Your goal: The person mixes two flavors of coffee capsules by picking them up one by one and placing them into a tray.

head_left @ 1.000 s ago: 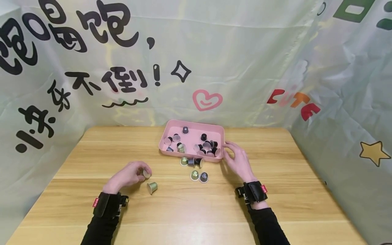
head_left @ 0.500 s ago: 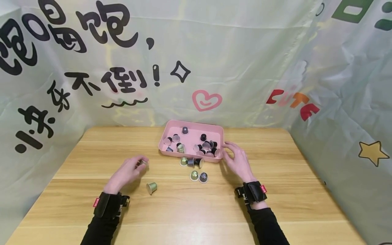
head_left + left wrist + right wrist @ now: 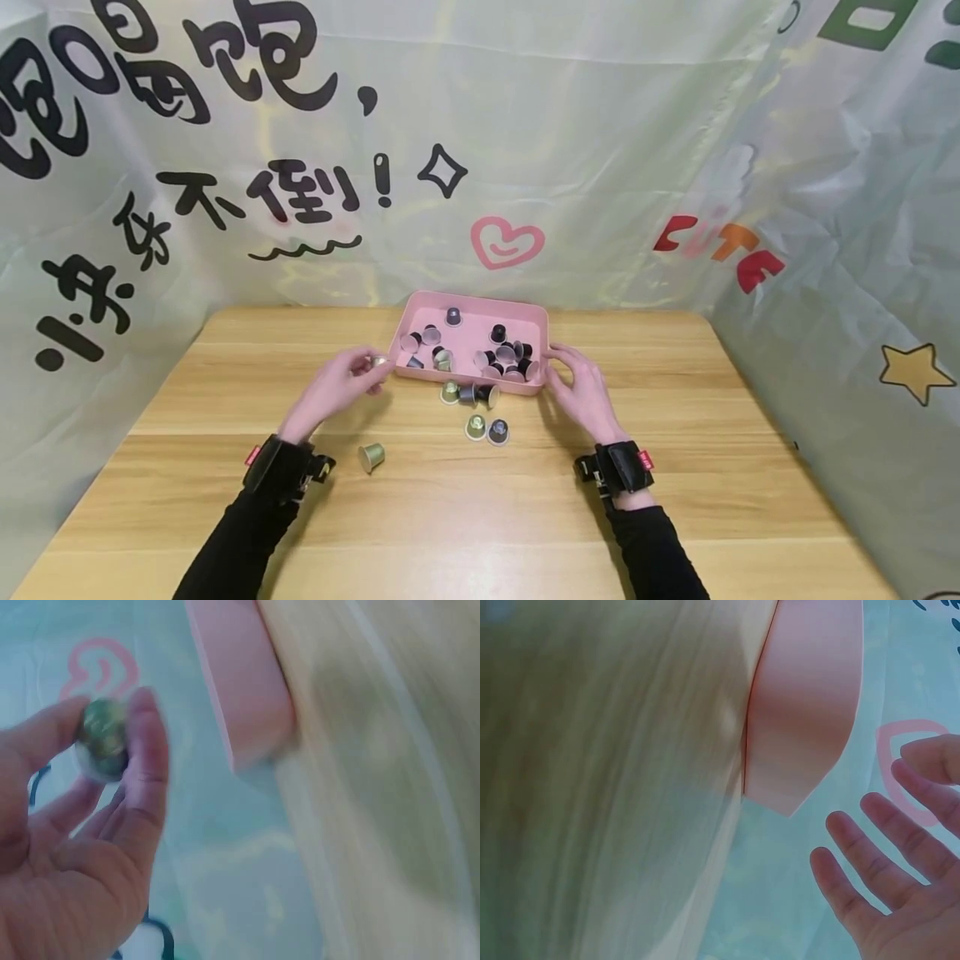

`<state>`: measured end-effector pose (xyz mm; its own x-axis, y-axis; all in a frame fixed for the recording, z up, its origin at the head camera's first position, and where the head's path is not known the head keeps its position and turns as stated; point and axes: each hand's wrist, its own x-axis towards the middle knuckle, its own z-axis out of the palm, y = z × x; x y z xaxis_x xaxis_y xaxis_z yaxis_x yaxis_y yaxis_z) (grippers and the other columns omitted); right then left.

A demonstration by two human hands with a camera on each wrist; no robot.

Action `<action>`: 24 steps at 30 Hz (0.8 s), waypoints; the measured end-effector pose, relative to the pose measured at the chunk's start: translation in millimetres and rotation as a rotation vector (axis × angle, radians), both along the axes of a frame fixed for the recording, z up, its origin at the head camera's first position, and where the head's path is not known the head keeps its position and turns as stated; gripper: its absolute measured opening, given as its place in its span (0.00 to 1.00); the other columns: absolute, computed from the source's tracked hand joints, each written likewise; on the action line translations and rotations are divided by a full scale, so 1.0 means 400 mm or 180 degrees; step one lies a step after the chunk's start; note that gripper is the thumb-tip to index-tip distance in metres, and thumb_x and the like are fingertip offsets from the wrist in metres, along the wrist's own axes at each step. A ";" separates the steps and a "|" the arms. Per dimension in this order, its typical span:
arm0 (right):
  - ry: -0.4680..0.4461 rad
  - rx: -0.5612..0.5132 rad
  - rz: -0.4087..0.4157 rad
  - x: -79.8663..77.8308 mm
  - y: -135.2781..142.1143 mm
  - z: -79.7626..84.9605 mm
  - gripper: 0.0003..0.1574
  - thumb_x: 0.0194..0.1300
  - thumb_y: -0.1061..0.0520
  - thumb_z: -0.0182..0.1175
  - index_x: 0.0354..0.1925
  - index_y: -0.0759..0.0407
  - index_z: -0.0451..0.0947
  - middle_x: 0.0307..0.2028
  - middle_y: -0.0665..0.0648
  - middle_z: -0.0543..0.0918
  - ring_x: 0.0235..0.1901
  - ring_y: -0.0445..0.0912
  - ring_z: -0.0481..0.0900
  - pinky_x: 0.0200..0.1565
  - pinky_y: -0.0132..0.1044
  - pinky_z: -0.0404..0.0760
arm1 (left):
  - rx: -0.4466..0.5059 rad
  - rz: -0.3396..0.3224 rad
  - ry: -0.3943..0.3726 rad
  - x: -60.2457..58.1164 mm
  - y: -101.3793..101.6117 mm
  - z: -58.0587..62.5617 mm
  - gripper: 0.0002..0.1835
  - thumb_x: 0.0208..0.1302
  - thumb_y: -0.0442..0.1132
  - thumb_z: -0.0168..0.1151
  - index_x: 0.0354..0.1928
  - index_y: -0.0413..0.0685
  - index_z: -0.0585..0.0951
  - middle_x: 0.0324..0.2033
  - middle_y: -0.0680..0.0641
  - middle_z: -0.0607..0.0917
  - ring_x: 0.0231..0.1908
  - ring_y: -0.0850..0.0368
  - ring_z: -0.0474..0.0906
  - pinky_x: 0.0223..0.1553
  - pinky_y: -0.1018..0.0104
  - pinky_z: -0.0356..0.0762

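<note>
Just left of the pink tray (image 3: 480,302), my left hand (image 3: 341,382) pinches a greenish capsule (image 3: 105,739).
I'd clear the rim, then lower it gently beside the capsules inside (image 3: 431,335); my right hand (image 3: 583,393), parted fingers empty by the right end, could steady things.

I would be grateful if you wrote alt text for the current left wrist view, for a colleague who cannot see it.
A left hand pinches a small green capsule. To its right in the slightly blurred picture are the corner of a pink tray and a wooden table, with a pink heart on the pale cloth behind.
</note>
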<state>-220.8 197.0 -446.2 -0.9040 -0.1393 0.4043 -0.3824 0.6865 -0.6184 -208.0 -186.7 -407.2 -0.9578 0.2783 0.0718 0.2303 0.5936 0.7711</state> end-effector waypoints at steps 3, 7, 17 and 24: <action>0.0000 -0.0009 0.0002 0.001 0.001 0.003 0.20 0.66 0.66 0.62 0.56 0.67 0.79 0.64 0.71 0.76 0.65 0.67 0.74 0.69 0.66 0.68 | 0.0292 -0.0063 -0.0166 -0.027 0.029 0.018 0.16 0.73 0.44 0.59 0.49 0.35 0.81 0.31 0.36 0.87 0.31 0.44 0.86 0.38 0.52 0.87; -0.0009 -0.0021 -0.0002 0.002 0.001 0.005 0.20 0.66 0.66 0.62 0.56 0.67 0.79 0.64 0.71 0.77 0.65 0.67 0.74 0.69 0.66 0.68 | 0.0301 -0.0199 -0.0170 -0.059 0.064 0.040 0.15 0.73 0.44 0.60 0.44 0.35 0.81 0.23 0.43 0.86 0.26 0.51 0.84 0.34 0.57 0.87; 0.0040 -0.0029 -0.0023 0.001 0.002 0.001 0.19 0.66 0.65 0.62 0.56 0.67 0.80 0.63 0.70 0.78 0.64 0.66 0.75 0.68 0.66 0.68 | -0.0313 -0.0267 -0.0114 -0.145 0.143 0.048 0.14 0.71 0.47 0.61 0.31 0.45 0.76 0.18 0.50 0.80 0.20 0.59 0.74 0.24 0.71 0.66; 0.0006 -0.0023 -0.0014 0.002 0.002 -0.002 0.19 0.66 0.64 0.62 0.56 0.66 0.80 0.63 0.70 0.78 0.64 0.66 0.75 0.68 0.67 0.67 | -0.0671 -0.0203 -0.0045 -0.181 0.179 0.017 0.13 0.67 0.45 0.63 0.27 0.46 0.78 0.19 0.55 0.73 0.22 0.60 0.65 0.30 0.70 0.61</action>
<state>-219.9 197.7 -446.9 -0.9038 -0.1324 0.4069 -0.3804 0.6838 -0.6227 -280.5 -115.2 -400.5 -0.9382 0.3459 -0.0078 0.2626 0.7265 0.6350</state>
